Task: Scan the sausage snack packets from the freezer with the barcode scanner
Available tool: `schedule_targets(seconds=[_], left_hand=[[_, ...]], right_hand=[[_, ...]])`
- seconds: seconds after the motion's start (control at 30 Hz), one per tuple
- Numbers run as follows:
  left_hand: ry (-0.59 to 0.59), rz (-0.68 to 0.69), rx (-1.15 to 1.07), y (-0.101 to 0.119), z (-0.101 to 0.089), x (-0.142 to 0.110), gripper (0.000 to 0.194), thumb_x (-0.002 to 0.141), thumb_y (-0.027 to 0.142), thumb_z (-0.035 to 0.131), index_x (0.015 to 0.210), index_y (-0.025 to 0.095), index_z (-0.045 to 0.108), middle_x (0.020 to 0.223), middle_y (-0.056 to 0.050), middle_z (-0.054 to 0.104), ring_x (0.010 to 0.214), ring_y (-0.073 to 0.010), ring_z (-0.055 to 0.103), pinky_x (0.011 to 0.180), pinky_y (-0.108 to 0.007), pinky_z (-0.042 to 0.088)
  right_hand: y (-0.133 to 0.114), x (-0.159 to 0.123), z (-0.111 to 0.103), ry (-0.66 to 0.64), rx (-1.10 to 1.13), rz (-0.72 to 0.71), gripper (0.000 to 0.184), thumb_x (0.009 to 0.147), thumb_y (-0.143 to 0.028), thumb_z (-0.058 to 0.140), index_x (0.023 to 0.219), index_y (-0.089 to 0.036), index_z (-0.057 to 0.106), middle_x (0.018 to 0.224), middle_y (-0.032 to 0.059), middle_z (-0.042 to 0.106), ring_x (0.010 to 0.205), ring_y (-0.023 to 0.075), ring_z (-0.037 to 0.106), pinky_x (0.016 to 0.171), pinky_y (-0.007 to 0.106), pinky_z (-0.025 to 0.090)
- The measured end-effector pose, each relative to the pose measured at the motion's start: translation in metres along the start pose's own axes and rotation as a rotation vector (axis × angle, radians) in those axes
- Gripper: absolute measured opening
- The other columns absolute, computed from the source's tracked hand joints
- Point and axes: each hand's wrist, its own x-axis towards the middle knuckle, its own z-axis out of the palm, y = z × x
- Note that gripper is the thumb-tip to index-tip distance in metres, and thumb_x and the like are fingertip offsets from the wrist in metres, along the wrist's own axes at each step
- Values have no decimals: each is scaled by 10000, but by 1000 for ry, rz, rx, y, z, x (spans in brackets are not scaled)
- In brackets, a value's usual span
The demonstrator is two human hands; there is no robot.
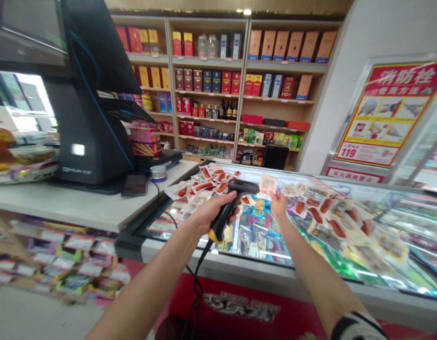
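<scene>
My left hand [214, 210] is wrapped round the grip of a black barcode scanner [243, 186] with a yellow base, its cable hanging down. The scanner's head points right, toward a small clear food packet [268, 184]. My right hand [279, 204] pinches that packet by its lower edge above the glass top of a freezer [264, 226]. To the left of the scanner lies a pile of vacuum-packed sausages [204, 184]. A second heap of food packets [337, 219], with reddish sausages and darker contents, spreads to the right of my right hand.
A large black checkout terminal [94, 118] stands on the white counter [133, 208] at the left, with a small round tin [158, 173] beside it. Shelves of boxed bottles [207, 80] line the back wall. A red poster [388, 113] hangs at the right.
</scene>
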Motion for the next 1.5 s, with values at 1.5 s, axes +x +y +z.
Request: schedule_targets(seconds=[1.5], left_hand=[[-11, 24, 63, 3, -1, -6, 253, 692, 361, 547, 735, 111, 546, 584, -35, 538, 450, -84, 481, 422, -200, 374]], right_hand=[[8, 5, -3, 26, 91, 46, 294, 598, -460, 480, 624, -167, 474, 555, -4, 490, 554, 135, 447, 523, 255, 340]])
